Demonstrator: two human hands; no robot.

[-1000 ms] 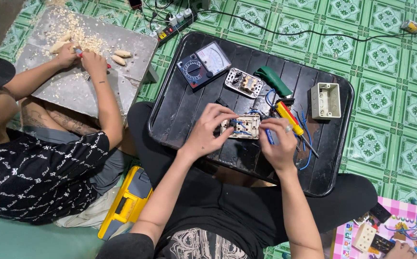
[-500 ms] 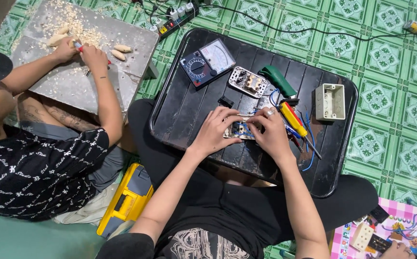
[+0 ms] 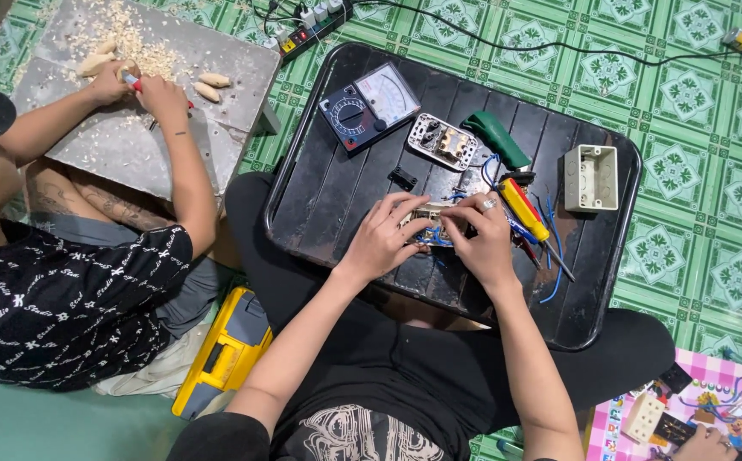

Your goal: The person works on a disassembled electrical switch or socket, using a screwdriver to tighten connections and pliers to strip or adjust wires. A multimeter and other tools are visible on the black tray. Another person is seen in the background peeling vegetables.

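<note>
1. My left hand (image 3: 385, 239) and right hand (image 3: 479, 239) meet at the middle of the black tray (image 3: 320, 196). The fingers of both are closed narrow on a small socket part (image 3: 433, 224) with blue wires (image 3: 436, 241) at it.
2. The part sits low over the tray, between my hands. Whether it rests on the tray I cannot tell.
3. I judge the wiring to be midway: the blue leads look loose at the part, and no cover is on it.
4. Just right of my right hand lies a yellow screwdriver (image 3: 523, 210), untouched, with more blue wire beside it.
5. Above my hands lies a second socket (image 3: 443, 142), face open, and a green-handled tool (image 3: 496, 139) next to it.
6. At the tray's right edge stands a grey wall box (image 3: 591, 177), empty, so mounting looks not yet done.
7. At the tray's upper left lies a meter (image 3: 369, 106), no probes in use.
8. Left of the tray another person (image 3: 64, 290) carves wood on a metal board (image 3: 132, 128).
</note>
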